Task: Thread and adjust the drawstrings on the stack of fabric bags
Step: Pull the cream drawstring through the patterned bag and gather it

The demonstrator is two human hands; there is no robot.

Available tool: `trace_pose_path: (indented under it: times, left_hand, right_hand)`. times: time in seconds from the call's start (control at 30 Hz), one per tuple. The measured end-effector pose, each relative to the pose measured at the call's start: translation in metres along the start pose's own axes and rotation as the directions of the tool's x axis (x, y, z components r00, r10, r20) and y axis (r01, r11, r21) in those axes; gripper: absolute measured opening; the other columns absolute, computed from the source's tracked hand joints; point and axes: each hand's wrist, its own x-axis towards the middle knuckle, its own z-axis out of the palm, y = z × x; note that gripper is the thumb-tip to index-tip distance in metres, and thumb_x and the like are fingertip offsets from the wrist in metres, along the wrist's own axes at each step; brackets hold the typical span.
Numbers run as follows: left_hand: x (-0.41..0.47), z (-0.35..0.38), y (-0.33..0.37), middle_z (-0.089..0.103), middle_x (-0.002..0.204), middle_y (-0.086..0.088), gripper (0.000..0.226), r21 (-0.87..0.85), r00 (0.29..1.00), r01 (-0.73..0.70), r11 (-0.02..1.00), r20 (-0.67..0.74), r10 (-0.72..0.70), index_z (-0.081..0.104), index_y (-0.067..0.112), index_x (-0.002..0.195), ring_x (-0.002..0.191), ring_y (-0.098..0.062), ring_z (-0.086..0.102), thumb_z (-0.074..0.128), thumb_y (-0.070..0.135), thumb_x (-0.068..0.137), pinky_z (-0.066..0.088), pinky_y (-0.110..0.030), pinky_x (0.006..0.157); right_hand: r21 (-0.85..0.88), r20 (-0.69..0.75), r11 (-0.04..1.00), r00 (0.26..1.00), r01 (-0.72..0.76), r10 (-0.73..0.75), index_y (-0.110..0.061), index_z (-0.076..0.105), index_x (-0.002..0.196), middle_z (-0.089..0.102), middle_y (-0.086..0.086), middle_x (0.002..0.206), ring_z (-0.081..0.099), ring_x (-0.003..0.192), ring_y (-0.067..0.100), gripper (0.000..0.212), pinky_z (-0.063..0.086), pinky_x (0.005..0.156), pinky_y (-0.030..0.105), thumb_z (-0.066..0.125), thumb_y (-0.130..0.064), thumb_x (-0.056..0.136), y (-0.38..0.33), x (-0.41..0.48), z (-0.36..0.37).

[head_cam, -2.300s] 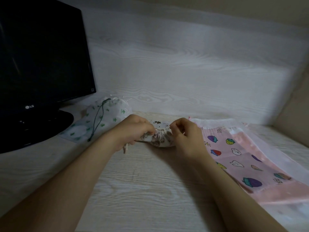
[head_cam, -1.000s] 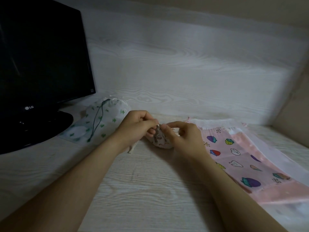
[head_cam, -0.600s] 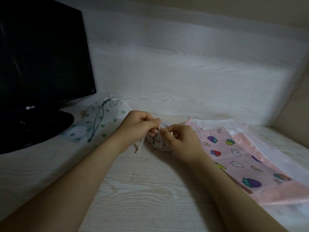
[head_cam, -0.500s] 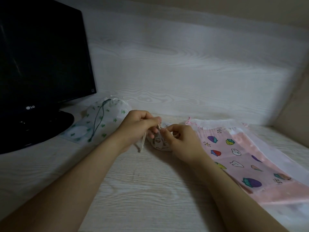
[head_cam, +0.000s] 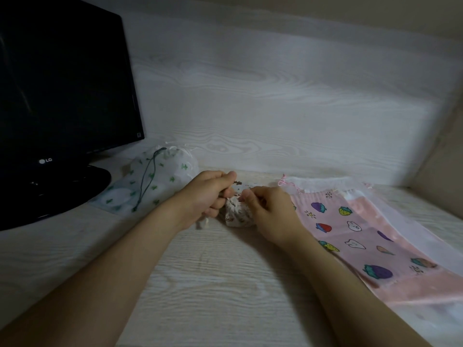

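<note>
Small printed bag (head_cam: 236, 216), where? (A)
Middle of desk (head_cam: 213, 284), between both hands, mouth gathered. Pink bag stack (head_cam: 350, 229) to the right, cactus bag (head_cam: 155, 181) far left by monitor (head_cam: 62, 96). (B)
Fingers? (A)
Left hand (head_cam: 210, 194) curled round the drawstring (head_cam: 201, 222). Right hand (head_cam: 270, 209) pinches the gathered top. (B)

Colour key. Small bag (head_cam: 238, 217): off-white cloth with a scattered brown print; its drawstring (head_cam: 203, 222) is cream. Pouch (head_cam: 172, 169): translucent white, dotted with green cactus-like motifs and crossed by a dark green cord (head_cam: 147, 179). Flat bag (head_cam: 350, 236): pink, printed with purple, red and yellow-green strawberries, white rabbit shapes and small dark sun marks; pink cord (head_cam: 284, 182) at its top corner. Sheer layer (head_cam: 323, 182) under it: white. Monitor (head_cam: 62, 83): black, silver-grey logo. Table (head_cam: 213, 284) and back panel (head_cam: 275, 96): pale whitewashed wood grain
</note>
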Motion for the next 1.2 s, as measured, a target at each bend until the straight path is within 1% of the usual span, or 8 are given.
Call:
trace_pose_path:
  times: [0.13,0.23,0.43,0.6,0.77,0.9,1.0,1.2]
  left_hand:
    - [-0.001,0.002,-0.003,0.048,0.081,-0.001,0.029,0.072,0.999,0.035,0.997,0.035,-0.037,0.053,0.014,0.092,0.052,-0.008,0.028,0.046,0.032,0.113,0.025,-0.022,0.043]
    - [-0.002,0.005,-0.003,0.050,0.081,0.000,0.025,0.067,0.997,0.036,0.997,0.061,-0.040,0.055,0.011,0.097,0.053,-0.007,0.029,0.044,0.026,0.114,0.025,-0.023,0.045]
    - [0.001,0.001,-0.007,0.068,0.086,-0.003,0.022,0.132,0.996,-0.078,0.988,0.042,0.073,0.077,0.013,0.107,0.051,-0.006,0.037,0.059,0.026,0.109,0.026,-0.025,0.048]
    - [0.001,0.000,-0.008,0.071,0.088,-0.004,0.024,0.107,0.996,-0.073,0.992,0.052,0.067,0.074,0.008,0.111,0.050,-0.006,0.034,0.060,0.027,0.108,0.026,-0.026,0.048]
    - [0.000,0.003,-0.006,0.061,0.077,0.001,0.030,0.113,0.996,-0.054,0.992,0.070,0.047,0.068,0.010,0.099,0.051,-0.007,0.033,0.057,0.036,0.109,0.026,-0.023,0.046]
    - [0.000,0.005,-0.006,0.059,0.077,0.001,0.031,0.161,0.997,-0.062,0.985,0.057,0.053,0.059,0.011,0.103,0.050,-0.007,0.032,0.050,0.039,0.111,0.030,-0.021,0.046]
    - [0.000,0.006,-0.007,0.058,0.074,0.003,0.022,0.165,0.996,-0.063,0.984,0.072,0.052,0.056,0.011,0.106,0.051,-0.008,0.032,0.050,0.032,0.112,0.029,-0.022,0.046]
    - [-0.002,-0.001,-0.008,0.074,0.081,-0.003,0.015,0.210,0.994,-0.093,0.973,0.074,0.079,0.074,0.011,0.109,0.059,-0.014,0.046,0.067,0.024,0.105,0.039,-0.026,0.054]
  right_hand:
    - [0.076,-0.048,0.997,0.998,-0.028,0.032,-0.018,0.077,0.106,0.057,-0.029,0.055,0.055,0.054,-0.002,0.019,0.036,0.053,0.011,0.059,-0.024,0.105,-0.005,0.001,-0.001]
    - [0.182,-0.049,0.983,0.998,-0.023,0.033,-0.017,0.077,0.112,0.051,-0.018,0.047,0.044,0.044,0.002,0.019,0.030,0.049,0.012,0.060,-0.025,0.105,-0.007,0.000,-0.002]
    - [0.284,-0.064,0.959,0.997,-0.018,0.038,-0.019,0.080,0.103,0.042,-0.016,0.044,0.030,0.044,0.004,0.011,0.026,0.047,0.019,0.071,-0.024,0.099,-0.011,-0.001,-0.008]
    - [0.247,-0.081,0.969,0.996,-0.010,0.031,-0.018,0.079,0.094,0.040,-0.016,0.044,0.031,0.043,0.005,0.009,0.026,0.048,0.019,0.075,-0.025,0.096,-0.010,-0.001,-0.008]
    - [0.238,-0.059,0.970,0.996,-0.052,0.068,-0.021,0.074,0.082,0.040,-0.013,0.049,0.032,0.047,0.006,0.017,0.027,0.050,0.027,0.071,-0.026,0.098,-0.009,0.000,-0.006]
    - [0.220,-0.055,0.974,0.996,-0.054,0.067,-0.021,0.071,0.086,0.047,-0.006,0.053,0.037,0.049,0.009,0.015,0.030,0.048,0.029,0.065,-0.022,0.100,-0.012,-0.001,-0.003]
    - [0.202,-0.049,0.977,0.995,-0.074,0.085,-0.019,0.068,0.090,0.052,-0.006,0.057,0.041,0.050,0.006,0.014,0.033,0.049,0.023,0.061,-0.020,0.102,-0.011,-0.002,-0.002]
    - [0.146,-0.056,0.984,0.992,-0.104,0.113,-0.020,0.067,0.095,0.060,-0.005,0.065,0.049,0.055,0.003,0.012,0.040,0.054,0.026,0.059,-0.024,0.103,-0.008,-0.002,-0.003]
